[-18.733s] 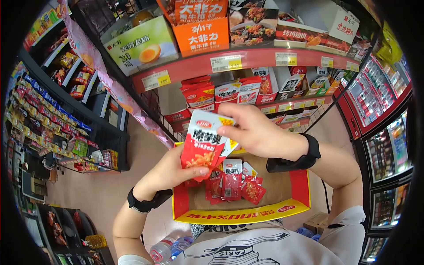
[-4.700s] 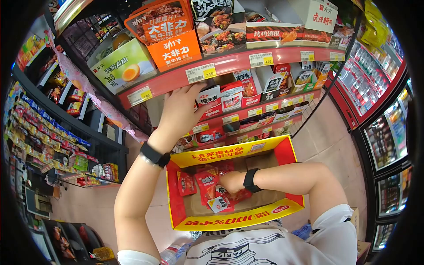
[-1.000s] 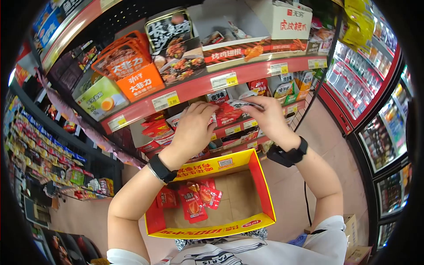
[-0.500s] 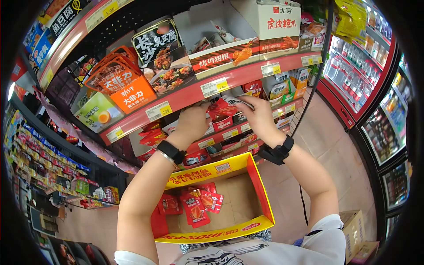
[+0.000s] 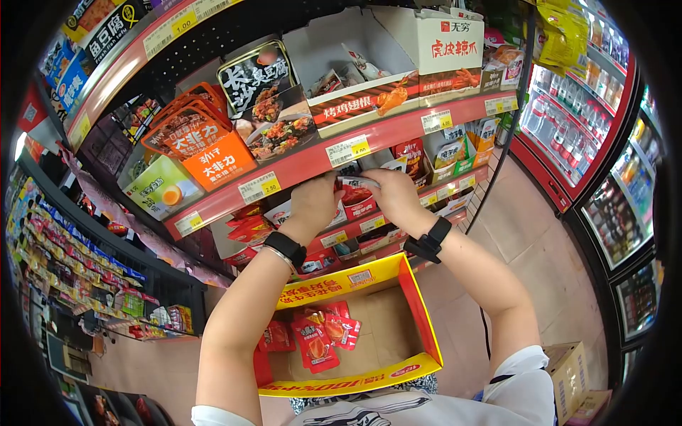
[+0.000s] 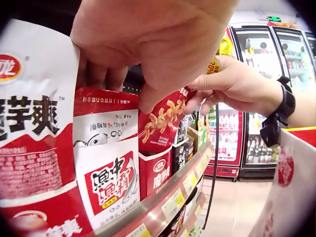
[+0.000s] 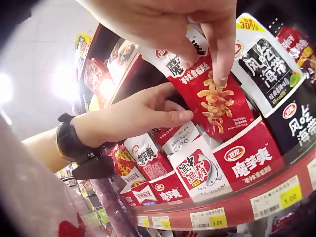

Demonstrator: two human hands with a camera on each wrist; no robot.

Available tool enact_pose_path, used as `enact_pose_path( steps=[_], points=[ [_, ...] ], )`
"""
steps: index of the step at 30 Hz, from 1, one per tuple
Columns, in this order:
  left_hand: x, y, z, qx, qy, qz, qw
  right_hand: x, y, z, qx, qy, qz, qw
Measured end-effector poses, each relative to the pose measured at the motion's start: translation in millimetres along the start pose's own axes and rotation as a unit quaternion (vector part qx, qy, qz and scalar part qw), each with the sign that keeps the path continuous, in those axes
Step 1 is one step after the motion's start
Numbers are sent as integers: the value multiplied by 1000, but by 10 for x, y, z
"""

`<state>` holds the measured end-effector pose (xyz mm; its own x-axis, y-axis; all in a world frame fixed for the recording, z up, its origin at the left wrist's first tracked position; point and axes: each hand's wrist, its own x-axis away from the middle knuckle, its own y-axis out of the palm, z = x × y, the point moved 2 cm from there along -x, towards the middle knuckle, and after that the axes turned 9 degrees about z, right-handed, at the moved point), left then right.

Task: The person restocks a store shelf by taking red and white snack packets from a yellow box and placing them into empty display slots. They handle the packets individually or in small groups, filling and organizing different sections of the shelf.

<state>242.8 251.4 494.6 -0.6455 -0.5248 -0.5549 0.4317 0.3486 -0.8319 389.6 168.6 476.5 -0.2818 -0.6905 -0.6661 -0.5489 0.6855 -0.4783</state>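
My right hand (image 5: 394, 195) grips the upper part of a red-and-white konjac snack packet (image 7: 217, 106). The packet's lower end is inside a red display box (image 7: 249, 160) on the shelf, and the box front hides it. Beside it, my left hand (image 5: 312, 202) reaches in over a white box with a fish drawing (image 7: 197, 170). Its thumb lies at the packet's left edge, and its fingertips are hidden behind the packs. A yellow-and-red carton (image 5: 348, 387) sits below my arms, with several small red packets (image 5: 316, 344) at its left side.
A red shelf edge (image 5: 298, 170) with price tags runs close above my hands. Black seaweed snack packets (image 7: 266, 69) stand right of the held packet. More konjac packets (image 6: 34, 118) stand to the left. Drinks fridges (image 5: 568, 128) line the right side, with hanging snacks (image 5: 85, 263) at left.
Earlier my right hand was in the carton. Since then, white-topped packets have left it. Over the last second, the konjac packet has gone lower into the display box, and the hands have come closer together.
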Motion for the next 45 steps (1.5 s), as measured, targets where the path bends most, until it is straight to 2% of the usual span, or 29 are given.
enact_pose_path(
  steps=[2, 3, 5, 6, 8, 12, 13, 14, 16, 18, 19, 20, 21, 23, 26, 30, 32, 35, 39, 42, 44, 45],
  points=[
    [-20, 20, 6, -16, -19, -79, 997, -54, 92, 52, 29, -7, -29, 999],
    [-22, 15, 18, -16, -20, -79, 997, -85, 136, 76, 58, -14, -56, 997],
    [-39, -70, 60, 15, -76, -69, 995, -147, 155, 83, 59, -35, -57, 996],
    [-40, -52, 47, 15, -76, -69, 995, -174, 165, 76, 59, -56, -57, 995],
    [-47, -29, -15, 154, -115, 18, 981, -222, 209, 36, 78, -48, -77, 993],
    [-74, 22, -98, 172, -82, 1, 982, -272, 336, 54, 117, -10, -131, 984],
    [-77, 32, -108, 137, -48, 24, 989, -267, 363, 66, 118, -12, -132, 984],
    [-86, 45, -116, 101, -14, 46, 994, -260, 377, 85, 110, 5, -112, 988],
    [-118, 113, -116, 81, -7, 67, 994, -264, 348, 93, 103, 19, -91, 990],
    [-142, 166, -124, 62, -4, 87, 994, -272, 267, 52, 130, -13, -57, 990],
    [-156, 182, -122, 54, 6, 84, 995, -266, 242, -9, 103, -38, -15, 994],
    [-167, 191, -117, 46, 15, 80, 996, -265, 226, -51, 104, -39, -18, 994],
    [-186, 208, -127, 47, 13, 80, 996, -268, 208, -92, 125, -40, -42, 991],
    [-217, 303, -167, 81, -36, -52, 995, -264, 222, -102, 145, -41, -66, 986],
    [-206, 301, -127, 35, 6, -33, 999, -259, 336, 1, 162, -39, -66, 984],
    [-213, 300, -125, 56, -1, -26, 998, -275, 331, 36, 159, -39, -41, 986],
    [-184, 155, -67, 103, 14, 13, 995, -296, 322, 66, 152, -39, -40, 987],
    [-173, 120, -88, 124, -12, 34, 992, -310, 345, 141, 157, 0, -41, 987],
    [-139, 96, -130, 88, 11, 60, 994, -297, 336, 127, 163, -2, -43, 986],
    [-164, 101, -126, 54, 16, 57, 997, -287, 318, 73, 165, 0, -49, 985],
    [-187, 112, -111, 64, -37, -45, 996, -274, 326, 77, 177, 4, -59, 982],
    [-175, 128, -108, 65, -39, -43, 996, -264, 344, 113, 178, 7, -63, 982]
  ],
)
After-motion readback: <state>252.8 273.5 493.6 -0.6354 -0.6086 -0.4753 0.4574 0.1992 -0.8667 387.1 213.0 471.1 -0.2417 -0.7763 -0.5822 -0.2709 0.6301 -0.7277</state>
